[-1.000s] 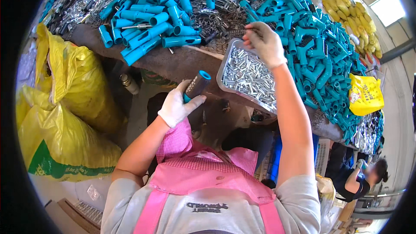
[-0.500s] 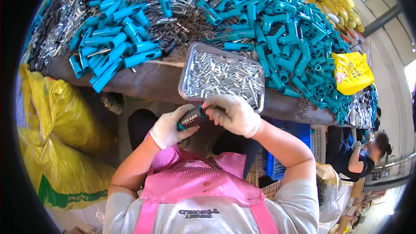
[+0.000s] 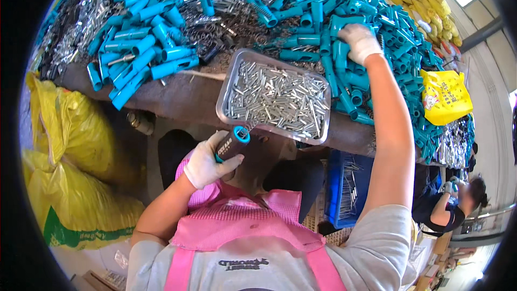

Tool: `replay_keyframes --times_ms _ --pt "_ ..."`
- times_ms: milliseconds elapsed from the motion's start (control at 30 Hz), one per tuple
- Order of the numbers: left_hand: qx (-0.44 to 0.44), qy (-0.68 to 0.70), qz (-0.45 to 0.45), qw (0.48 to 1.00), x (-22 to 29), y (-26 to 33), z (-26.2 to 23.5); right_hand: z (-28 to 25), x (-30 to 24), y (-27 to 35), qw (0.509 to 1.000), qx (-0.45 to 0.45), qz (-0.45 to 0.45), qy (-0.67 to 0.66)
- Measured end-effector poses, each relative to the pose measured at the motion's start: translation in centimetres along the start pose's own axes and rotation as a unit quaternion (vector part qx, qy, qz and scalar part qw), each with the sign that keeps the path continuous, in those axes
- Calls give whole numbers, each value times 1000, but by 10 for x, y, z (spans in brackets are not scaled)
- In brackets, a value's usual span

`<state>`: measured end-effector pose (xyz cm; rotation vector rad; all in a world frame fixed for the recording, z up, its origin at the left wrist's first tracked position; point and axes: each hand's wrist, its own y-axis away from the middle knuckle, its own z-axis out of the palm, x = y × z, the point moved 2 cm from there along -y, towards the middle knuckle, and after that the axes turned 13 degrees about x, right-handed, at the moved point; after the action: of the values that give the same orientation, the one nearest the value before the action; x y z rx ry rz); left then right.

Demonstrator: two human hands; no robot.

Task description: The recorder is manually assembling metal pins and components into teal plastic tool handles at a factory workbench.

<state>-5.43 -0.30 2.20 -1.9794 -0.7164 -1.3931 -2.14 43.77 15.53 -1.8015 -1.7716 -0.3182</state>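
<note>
My left hand (image 3: 207, 163), in a white glove, grips a dark handle with a blue end (image 3: 232, 143) just below the table edge, near my chest. My right hand (image 3: 360, 41), also gloved, reaches far over the table onto the heap of blue plastic handles (image 3: 344, 75); its fingers curl on one of them. Between the two hands lies a metal tray (image 3: 318, 89) filled with several small silver pins, tilted over the front edge of the table.
More blue handles (image 3: 145, 54) and loose metal parts (image 3: 81, 27) cover the left of the table. Yellow sacks (image 3: 75, 129) stand at my left. A yellow bag (image 3: 444, 97) and yellow pieces (image 3: 420, 0) lie right. A blue crate (image 3: 344, 188) sits underneath; another person (image 3: 452, 205) works lower right.
My right hand has left the handle in front of my chest and gone up to the blue heap. My left hand still holds the dark handle, now alone.
</note>
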Motion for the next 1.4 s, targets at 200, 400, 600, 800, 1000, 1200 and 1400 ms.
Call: replay_keyframes --times_ms 200,400,600,800,1000,1200,1400 --pt "15 -116 40 992 -4 0 -13 -81 -56 50 919 143 219 -296" --pt "-44 -142 81 986 -1 11 -18 -121 -180 107 800 2 239 -550" --pt "-173 -171 54 968 0 44 -22 -138 -233 124 841 -7 149 -521" --pt "-437 127 -238 858 -44 103 -3 -142 -281 145 670 -282 3 -687" --pt "-534 147 -358 752 -58 114 6 -146 -303 135 852 149 -288 -412" --pt "-525 138 -259 799 -60 117 13 -152 -302 139 867 146 -277 -388" --pt "-143 -348 199 905 -22 96 -18 -125 -328 187 144 -437 394 -796"
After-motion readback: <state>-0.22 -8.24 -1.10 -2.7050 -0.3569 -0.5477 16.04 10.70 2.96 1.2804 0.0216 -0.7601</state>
